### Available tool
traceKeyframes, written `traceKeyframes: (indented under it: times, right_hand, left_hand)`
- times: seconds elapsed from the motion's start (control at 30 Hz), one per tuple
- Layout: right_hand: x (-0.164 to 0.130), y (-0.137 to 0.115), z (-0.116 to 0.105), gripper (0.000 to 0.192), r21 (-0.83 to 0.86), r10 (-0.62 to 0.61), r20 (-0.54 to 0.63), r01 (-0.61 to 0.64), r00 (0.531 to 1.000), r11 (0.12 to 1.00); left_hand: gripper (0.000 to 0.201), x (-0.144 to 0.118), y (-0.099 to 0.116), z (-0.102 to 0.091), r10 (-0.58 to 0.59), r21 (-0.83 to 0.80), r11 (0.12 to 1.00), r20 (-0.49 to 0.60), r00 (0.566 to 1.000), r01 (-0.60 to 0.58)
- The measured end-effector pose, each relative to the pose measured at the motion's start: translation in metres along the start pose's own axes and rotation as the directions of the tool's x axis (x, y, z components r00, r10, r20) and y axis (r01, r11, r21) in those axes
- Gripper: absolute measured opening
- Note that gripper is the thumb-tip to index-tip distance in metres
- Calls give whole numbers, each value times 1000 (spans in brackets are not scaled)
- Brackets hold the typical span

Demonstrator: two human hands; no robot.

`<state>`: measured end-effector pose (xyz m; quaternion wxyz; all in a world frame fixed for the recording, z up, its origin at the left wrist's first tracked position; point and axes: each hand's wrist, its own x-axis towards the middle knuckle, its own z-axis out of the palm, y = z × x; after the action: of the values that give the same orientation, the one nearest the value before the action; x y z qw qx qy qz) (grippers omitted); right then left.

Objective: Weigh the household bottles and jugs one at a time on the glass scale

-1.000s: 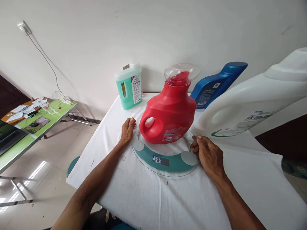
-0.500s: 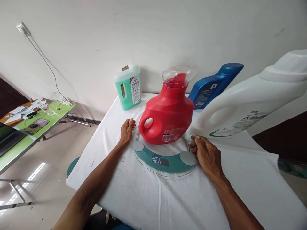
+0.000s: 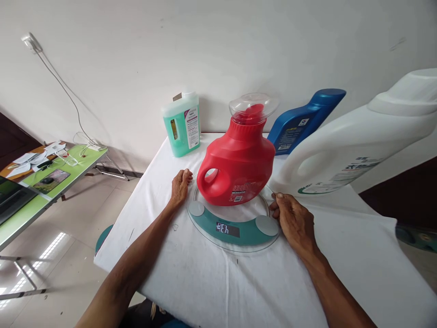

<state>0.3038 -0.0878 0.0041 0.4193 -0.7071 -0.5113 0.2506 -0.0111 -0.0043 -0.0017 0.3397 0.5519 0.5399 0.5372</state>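
A red detergent jug with a handle hole stands on a round glass scale. A clear plastic dish-like piece sits over the jug's red cap. The scale's display is lit with digits. My left hand rests on the cloth just left of the scale, its fingers curled closed with nothing seen in them. At the scale's right rim lies my right hand, fingers also curled in, thumb on top. Whether its fingertips touch the glass I cannot tell.
Behind on the white-clothed table stand a green liquid bottle and a blue bottle. A large white bottle is close on the right. A green side table with a laptop stands at the left.
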Motion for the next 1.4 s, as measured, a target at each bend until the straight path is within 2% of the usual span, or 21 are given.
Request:
traceKeyframes:
  times: [0.83, 1.0, 1.17, 1.3, 1.4]
  right_hand:
    - [0, -1, -2, 58, -11, -26, 0, 26, 1000, 1000]
    - [2, -1, 0, 58, -1, -7, 0, 7, 1000, 1000]
    - [2, 1, -1, 55, 14, -16, -9, 16, 1000, 1000]
    - [2, 2, -4, 53, 39, -22, 10, 22, 1000, 999]
    - [6, 9, -6, 54, 35, -24, 11, 23, 1000, 999]
  left_hand:
    - [56, 2, 0, 0, -18, 18, 1000, -20, 1000, 18]
    - [58, 2, 3, 0, -24, 29, 999, -6, 1000, 24]
    - [63, -1, 4, 0, 16, 46, 999, 4, 1000, -16]
    - [69, -3, 7, 1, 3, 7, 1000, -54, 999, -3]
    - [72, -8, 26, 3, 43, -61, 997, -133, 990, -52]
